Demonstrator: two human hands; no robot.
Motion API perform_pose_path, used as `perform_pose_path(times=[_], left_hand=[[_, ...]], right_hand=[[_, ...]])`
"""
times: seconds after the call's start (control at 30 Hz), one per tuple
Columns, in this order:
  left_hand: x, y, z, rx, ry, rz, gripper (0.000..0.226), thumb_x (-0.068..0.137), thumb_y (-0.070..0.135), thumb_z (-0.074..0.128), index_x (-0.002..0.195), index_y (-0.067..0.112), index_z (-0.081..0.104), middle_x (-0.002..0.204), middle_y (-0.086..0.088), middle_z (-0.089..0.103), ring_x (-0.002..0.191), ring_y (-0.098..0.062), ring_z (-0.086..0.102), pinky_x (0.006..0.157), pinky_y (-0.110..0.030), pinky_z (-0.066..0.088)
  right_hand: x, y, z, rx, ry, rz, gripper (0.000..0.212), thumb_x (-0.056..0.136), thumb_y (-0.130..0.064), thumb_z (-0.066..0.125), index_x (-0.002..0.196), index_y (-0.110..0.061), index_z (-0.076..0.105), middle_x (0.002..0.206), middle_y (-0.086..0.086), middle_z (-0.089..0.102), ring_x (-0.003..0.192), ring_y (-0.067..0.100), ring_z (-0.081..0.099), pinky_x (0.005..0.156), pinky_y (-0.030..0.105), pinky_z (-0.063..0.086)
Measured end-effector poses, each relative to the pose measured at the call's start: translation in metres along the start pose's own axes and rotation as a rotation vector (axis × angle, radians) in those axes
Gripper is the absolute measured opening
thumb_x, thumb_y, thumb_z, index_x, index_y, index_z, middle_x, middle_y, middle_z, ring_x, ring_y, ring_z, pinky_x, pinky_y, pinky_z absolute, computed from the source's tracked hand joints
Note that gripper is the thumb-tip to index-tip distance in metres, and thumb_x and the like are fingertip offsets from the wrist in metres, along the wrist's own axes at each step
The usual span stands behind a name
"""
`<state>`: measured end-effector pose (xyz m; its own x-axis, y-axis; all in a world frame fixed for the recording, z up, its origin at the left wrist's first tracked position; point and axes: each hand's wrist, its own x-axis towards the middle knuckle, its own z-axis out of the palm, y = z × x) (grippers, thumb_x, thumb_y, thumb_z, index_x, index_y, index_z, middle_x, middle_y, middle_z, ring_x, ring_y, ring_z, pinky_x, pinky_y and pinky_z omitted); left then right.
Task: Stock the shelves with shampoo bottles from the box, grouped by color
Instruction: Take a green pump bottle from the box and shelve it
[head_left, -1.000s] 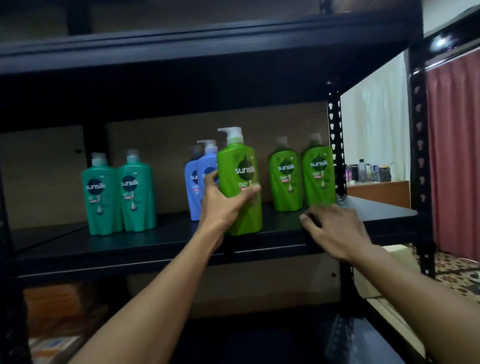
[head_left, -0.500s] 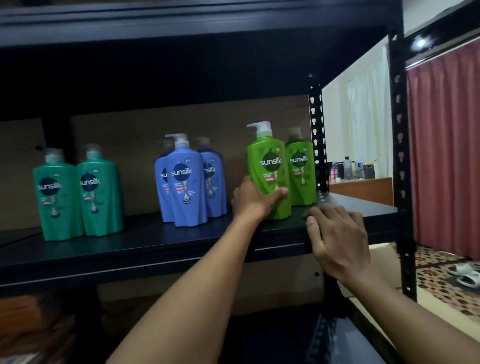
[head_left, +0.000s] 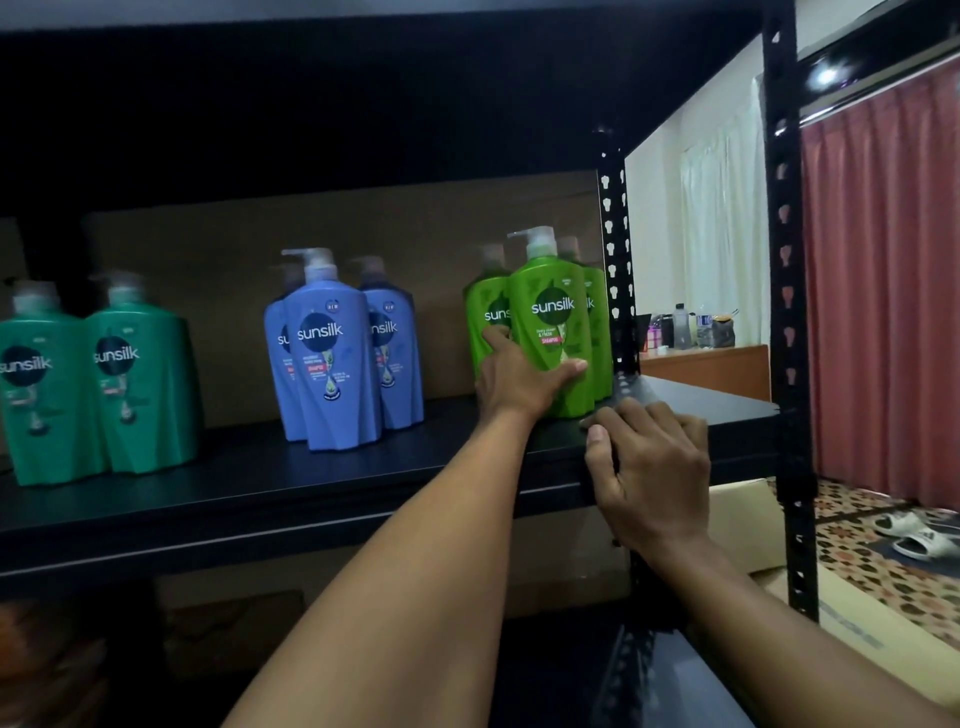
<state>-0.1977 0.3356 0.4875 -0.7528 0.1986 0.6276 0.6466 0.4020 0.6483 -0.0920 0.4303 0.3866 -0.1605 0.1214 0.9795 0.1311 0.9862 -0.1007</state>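
My left hand (head_left: 514, 379) grips a light green shampoo bottle (head_left: 550, 317) that stands upright on the black shelf (head_left: 249, 467), in front of two other light green bottles (head_left: 480, 312) at the shelf's right end. My right hand (head_left: 649, 478) holds the front edge of the shelf, fingers curled over it. Three blue bottles (head_left: 332, 358) stand grouped at the middle. Two teal bottles (head_left: 140, 374) stand at the left.
The black upright post (head_left: 613, 260) stands just right of the green bottles, and a front post (head_left: 787, 312) is nearer me. A cardboard box (head_left: 748, 525) sits below right. Red curtain (head_left: 883, 286) and sandals (head_left: 919, 535) lie beyond.
My left hand has slid the light green bottle rightward along the shelf, up against the two green bottles at the right end. My right hand stays on the shelf edge.
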Motion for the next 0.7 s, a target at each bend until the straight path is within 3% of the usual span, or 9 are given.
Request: perform_pose_path(times=[0.2, 0.37, 0.47, 0.7], left_hand=[[-0.0018, 0.0001, -0.0022, 0.019, -0.006, 0.007, 0.092, 0.068, 0.055, 0.090, 0.132, 0.013, 0.039, 0.136, -0.011, 0.058, 0.125, -0.032, 0.058, 0.096, -0.035, 0.044], [-0.0033, -0.0007, -0.0039, 0.040, -0.094, 0.010, 0.094, 0.067, 0.036, 0.096, 0.137, 0.011, 0.038, 0.135, -0.009, 0.062, 0.125, -0.030, 0.059, 0.099, -0.034, 0.047], [-0.0050, -0.0016, -0.0049, 0.028, -0.112, -0.002, 0.092, 0.068, 0.037, 0.095, 0.137, 0.012, 0.042, 0.135, -0.007, 0.062, 0.126, -0.028, 0.058, 0.100, -0.033, 0.046], [-0.0038, -0.0048, -0.0031, 0.042, -0.132, 0.010, 0.089, 0.068, 0.034, 0.095, 0.139, 0.013, 0.045, 0.138, -0.009, 0.062, 0.128, -0.030, 0.057, 0.105, -0.040, 0.048]], right_hand=[[-0.0003, 0.0006, 0.0008, 0.006, 0.010, -0.007, 0.028, 0.097, -0.032, 0.043, 0.085, -0.020, 0.065, 0.085, -0.001, 0.061, 0.083, 0.026, 0.056, 0.077, 0.042, 0.036], [-0.0002, -0.0008, -0.0017, 0.014, 0.002, 0.004, 0.028, 0.098, -0.032, 0.042, 0.084, -0.020, 0.062, 0.084, -0.001, 0.060, 0.082, 0.026, 0.055, 0.077, 0.042, 0.036], [-0.0009, -0.0015, -0.0037, 0.010, -0.013, 0.008, 0.030, 0.099, -0.033, 0.041, 0.084, -0.020, 0.063, 0.084, -0.001, 0.061, 0.083, 0.026, 0.056, 0.079, 0.042, 0.036], [-0.0012, -0.0033, -0.0079, 0.013, -0.060, 0.024, 0.031, 0.100, -0.034, 0.040, 0.086, -0.021, 0.065, 0.086, -0.003, 0.061, 0.087, 0.024, 0.056, 0.081, 0.042, 0.037]])
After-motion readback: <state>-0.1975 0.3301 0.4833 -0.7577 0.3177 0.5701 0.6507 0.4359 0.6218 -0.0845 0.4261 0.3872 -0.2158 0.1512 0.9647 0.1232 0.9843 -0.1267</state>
